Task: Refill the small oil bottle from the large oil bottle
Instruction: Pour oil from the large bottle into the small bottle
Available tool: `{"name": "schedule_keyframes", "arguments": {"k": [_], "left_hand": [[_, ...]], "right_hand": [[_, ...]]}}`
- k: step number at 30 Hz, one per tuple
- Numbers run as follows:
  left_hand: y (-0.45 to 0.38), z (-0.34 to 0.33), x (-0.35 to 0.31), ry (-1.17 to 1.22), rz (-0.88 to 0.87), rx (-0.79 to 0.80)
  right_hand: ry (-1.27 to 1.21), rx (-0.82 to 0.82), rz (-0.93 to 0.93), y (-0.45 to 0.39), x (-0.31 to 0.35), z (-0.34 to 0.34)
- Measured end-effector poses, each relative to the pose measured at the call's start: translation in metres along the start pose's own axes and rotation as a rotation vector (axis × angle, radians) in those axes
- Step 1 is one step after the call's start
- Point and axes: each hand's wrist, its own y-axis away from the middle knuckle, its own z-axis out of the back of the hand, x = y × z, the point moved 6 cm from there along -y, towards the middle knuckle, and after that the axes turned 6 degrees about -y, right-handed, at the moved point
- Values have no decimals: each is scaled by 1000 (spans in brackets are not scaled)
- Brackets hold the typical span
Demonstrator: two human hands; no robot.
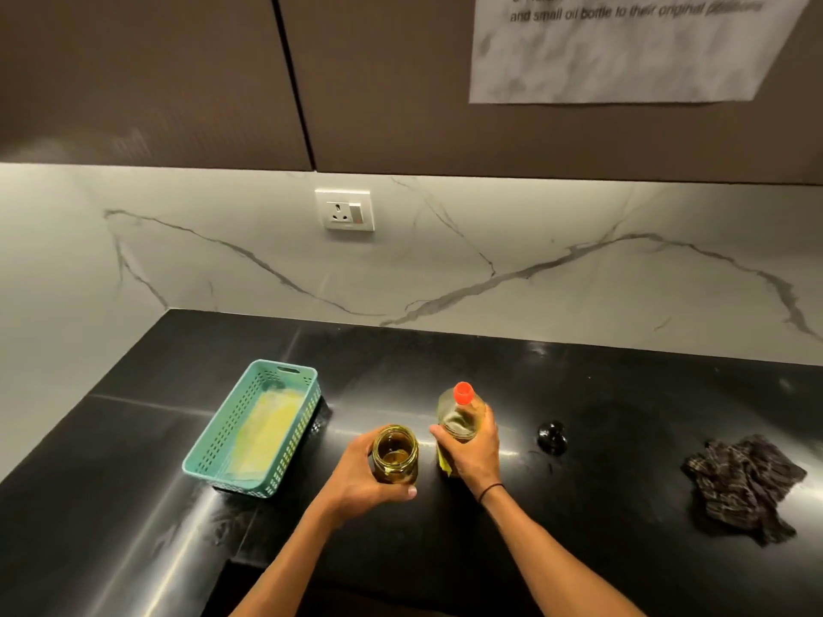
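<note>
The small oil bottle (395, 454) is an open glass jar with amber oil low inside, standing on the black counter (623, 416). My left hand (356, 478) wraps around its left side and front. Just to its right stands the large oil bottle (458, 414), clear plastic with pale oil and an orange cap (463, 392) screwed on. My right hand (474, 452) grips its body from the near side. A black round lid (552, 436) lies on the counter to the right of the large bottle.
A teal perforated basket (231, 438) with yellow cloth inside sits left of the jar. A dark crumpled cloth (743, 483) lies at the right. The marble backsplash with a wall socket (344, 209) rises behind. The counter's front edge steps in near my forearms.
</note>
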Motion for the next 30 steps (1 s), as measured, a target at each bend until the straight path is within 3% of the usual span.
{"name": "schedule_keyframes", "arguments": {"k": [4,12,19,30], "left_hand": [[10,14,9,9,31,-40],[3,24,-4,54,42,-39],[-19,24,-27,33,28,-30],[-43,3,-56,43,-42,22]], "right_hand": [[4,-34,-18,2,-2,2],[104,85,194,23,49,28],[469,144,376,32,112,54],[996,52,499,36,166,82]]}}
